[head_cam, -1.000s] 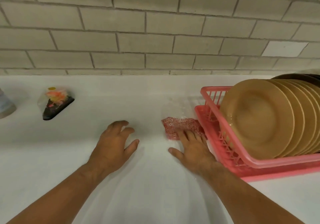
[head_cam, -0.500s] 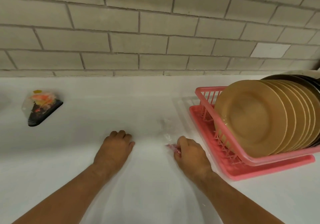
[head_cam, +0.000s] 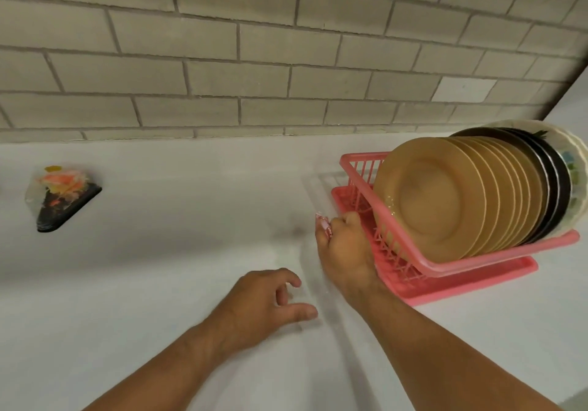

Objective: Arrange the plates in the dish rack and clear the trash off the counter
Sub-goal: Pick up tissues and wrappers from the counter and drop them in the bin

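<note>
A pink dish rack (head_cam: 496, 259) stands at the right of the white counter (head_cam: 159, 267), filled with several tan plates (head_cam: 436, 207), dark plates (head_cam: 555, 188) and a pale patterned one (head_cam: 576, 162) behind them. My right hand (head_cam: 345, 245) is curled beside the rack's left end and grips a crumpled red-and-white wrapper (head_cam: 324, 225), most of it hidden in the fist. My left hand (head_cam: 264, 302) hovers low over the counter with loosely bent fingers, holding nothing. A triangular clear food package (head_cam: 60, 197) with a black base lies at the far left.
A grey tiled wall (head_cam: 286, 60) runs along the back of the counter. A faint clear plastic tray (head_cam: 318, 185) lies beside the rack's left end.
My right hand covered the flat wrapper, crumpled it into the fist and lifted it beside the rack. My left hand pulled back toward me and relaxed. The view swung left.
</note>
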Motion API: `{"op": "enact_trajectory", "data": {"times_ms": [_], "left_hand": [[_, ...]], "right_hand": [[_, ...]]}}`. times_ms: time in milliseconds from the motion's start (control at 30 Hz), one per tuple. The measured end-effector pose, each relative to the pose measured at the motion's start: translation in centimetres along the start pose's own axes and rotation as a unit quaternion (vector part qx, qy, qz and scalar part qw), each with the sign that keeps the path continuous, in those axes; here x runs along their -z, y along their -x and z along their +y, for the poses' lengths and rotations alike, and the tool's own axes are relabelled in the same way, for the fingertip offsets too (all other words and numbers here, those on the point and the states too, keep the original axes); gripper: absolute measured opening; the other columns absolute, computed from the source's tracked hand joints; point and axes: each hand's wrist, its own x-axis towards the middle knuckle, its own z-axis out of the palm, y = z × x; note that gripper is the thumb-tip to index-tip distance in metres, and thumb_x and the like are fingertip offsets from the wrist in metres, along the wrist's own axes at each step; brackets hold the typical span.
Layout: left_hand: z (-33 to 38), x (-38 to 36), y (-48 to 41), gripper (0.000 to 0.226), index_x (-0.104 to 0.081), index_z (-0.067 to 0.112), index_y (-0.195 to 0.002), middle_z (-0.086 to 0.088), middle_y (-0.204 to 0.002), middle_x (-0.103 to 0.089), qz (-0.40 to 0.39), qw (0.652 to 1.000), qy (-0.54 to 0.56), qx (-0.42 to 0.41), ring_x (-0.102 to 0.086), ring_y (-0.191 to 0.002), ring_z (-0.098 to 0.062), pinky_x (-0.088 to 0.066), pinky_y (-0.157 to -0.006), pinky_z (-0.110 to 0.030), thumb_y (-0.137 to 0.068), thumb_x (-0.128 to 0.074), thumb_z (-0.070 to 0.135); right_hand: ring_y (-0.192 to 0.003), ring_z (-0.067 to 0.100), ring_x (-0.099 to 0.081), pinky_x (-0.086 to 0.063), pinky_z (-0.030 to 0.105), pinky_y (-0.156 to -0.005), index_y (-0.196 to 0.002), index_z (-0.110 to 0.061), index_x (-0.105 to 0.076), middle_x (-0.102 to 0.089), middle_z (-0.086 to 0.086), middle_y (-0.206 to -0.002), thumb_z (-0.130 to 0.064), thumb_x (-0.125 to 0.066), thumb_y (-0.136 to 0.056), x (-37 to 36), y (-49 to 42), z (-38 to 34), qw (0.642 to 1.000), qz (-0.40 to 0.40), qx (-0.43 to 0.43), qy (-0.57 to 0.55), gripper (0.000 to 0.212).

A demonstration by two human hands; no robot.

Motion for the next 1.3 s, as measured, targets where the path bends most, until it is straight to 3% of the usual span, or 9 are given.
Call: {"op": "enact_trajectory", "data": {"times_ms": [100,300,433,567,733,867,967,1067,1300], "left_hand": [[2.0,-2.4,-0.2,0.073,-0.057,0.043,-0.109,0.016,-0.076,-0.062,-0.027,1.000,-0.002,-0.001,-0.056,-0.065,0.003,-0.043,-0.060,-0.013,-0.048,-0.064,0.084],[3.7,-3.7,-0.7,0.050,-0.065,0.038,-0.096,0.010,-0.078,-0.067,0.012,0.999,0.039,-0.027,-0.060,-0.066,-0.005,-0.053,-0.067,-0.028,-0.065,-0.058,0.077],[5.9,-5.6,-0.8,0.013,-0.067,0.036,-0.084,0.018,-0.077,-0.067,0.037,0.996,0.026,-0.072,-0.060,-0.067,-0.002,-0.045,-0.063,-0.016,-0.087,-0.058,0.045],[8.0,-7.4,-1.1,0.032,-0.061,0.038,-0.062,0.015,-0.060,-0.062,0.104,0.993,-0.005,-0.050,-0.056,-0.055,-0.004,-0.047,-0.055,-0.025,-0.089,-0.052,0.023],[11.1,-10.6,-0.9,0.029,-0.059,0.031,-0.053,0.012,-0.056,-0.061,0.150,0.988,-0.043,0.001,-0.057,-0.053,-0.007,-0.048,-0.052,-0.029,-0.080,-0.058,0.023],[13.0,-12.6,-0.8,0.016,-0.069,0.022,-0.064,0.006,-0.061,-0.066,0.121,0.991,-0.048,0.043,-0.060,-0.055,-0.012,-0.053,-0.056,-0.031,-0.073,-0.068,0.035],[13.1,-13.5,0.3,0.034,-0.065,0.023,-0.064,0.005,-0.063,-0.065,0.046,0.995,-0.071,0.047,-0.055,-0.054,-0.006,-0.046,-0.053,-0.018,-0.064,-0.077,0.055],[13.1,-14.4,1.3,0.033,-0.065,0.026,-0.064,0.010,-0.064,-0.065,0.077,0.988,-0.117,0.068,-0.058,-0.059,-0.007,-0.046,-0.053,-0.017,-0.068,-0.075,0.057],[14.5,-16.5,2.3,0.049,-0.048,0.019,-0.048,0.004,-0.058,-0.054,0.168,0.975,-0.135,0.050,-0.048,-0.051,-0.009,-0.038,-0.052,-0.021,-0.078,-0.068,0.052]], "right_hand": [[-0.071,0.018,-0.053,-0.045,0.031,-0.067,-0.090,-0.004,-0.059,-0.046,0.002,-0.103,-0.045,-0.035,-0.100,0.2,0.6,-1.2,0.997,0.041,-0.018,-0.057,0.048],[-0.060,0.006,-0.043,-0.027,0.016,-0.051,-0.069,-0.022,-0.042,-0.050,-0.001,-0.078,-0.051,-0.040,-0.097,2.1,2.3,-1.3,0.978,0.020,-0.032,-0.204,0.040],[-0.059,0.012,-0.047,-0.040,0.026,-0.058,-0.072,-0.017,-0.046,-0.048,-0.001,-0.069,-0.062,-0.043,-0.092,4.7,4.0,0.2,0.948,-0.026,-0.043,-0.314,0.050],[-0.084,0.018,-0.067,-0.053,0.040,-0.082,-0.098,-0.010,-0.059,-0.066,0.004,-0.081,-0.076,-0.044,-0.080,7.4,6.7,2.6,0.893,-0.154,-0.055,-0.419,0.070],[-0.088,0.010,-0.068,-0.060,0.037,-0.073,-0.103,-0.028,-0.051,-0.067,-0.008,-0.092,-0.055,-0.077,-0.068,10.0,9.8,7.5,0.866,-0.239,-0.013,-0.439,0.051],[-0.074,0.000,-0.065,-0.051,0.017,-0.062,-0.096,-0.032,-0.058,-0.066,-0.016,-0.078,-0.047,-0.061,-0.089,11.4,11.6,11.3,0.886,-0.139,0.015,-0.441,0.016],[-0.063,-0.004,-0.057,-0.042,0.008,-0.053,-0.080,-0.033,-0.056,-0.061,-0.017,-0.069,-0.045,-0.062,-0.089,12.8,12.2,14.3,0.907,-0.100,0.020,-0.408,0.015],[-0.054,-0.003,-0.049,-0.038,0.007,-0.046,-0.070,-0.040,-0.050,-0.054,-0.021,-0.061,-0.029,-0.063,-0.090,14.3,12.3,17.1,0.917,-0.094,0.028,-0.386,0.026],[-0.075,0.001,-0.059,-0.042,0.013,-0.058,-0.122,-0.046,-0.049,-0.058,-0.028,-0.100,-0.019,-0.051,-0.095,16.5,13.1,19.9,0.924,-0.212,0.040,-0.316,0.038]]}}
